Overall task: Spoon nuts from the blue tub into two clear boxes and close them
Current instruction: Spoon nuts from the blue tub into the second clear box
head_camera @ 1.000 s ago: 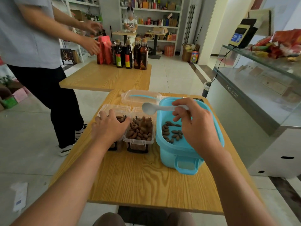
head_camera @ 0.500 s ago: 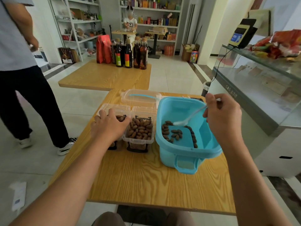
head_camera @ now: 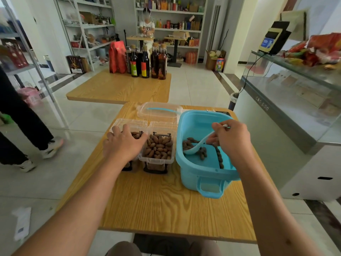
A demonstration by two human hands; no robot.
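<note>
Behind the boxes a clear lid, left hand fingers resting relaxed, right hand fingers pinching spoon

The right hand holds a pale plastic spoon inside the blue plastic tub. The left hand rests on a clear plastic box.

On the counter: two boxes side by side, left of the tub; lid behind them; nuts in the tub.

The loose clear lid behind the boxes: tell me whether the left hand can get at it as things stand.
Probably yes. The left hand only rests on the left box, and the clear lid lies uncovered just beyond.
</note>
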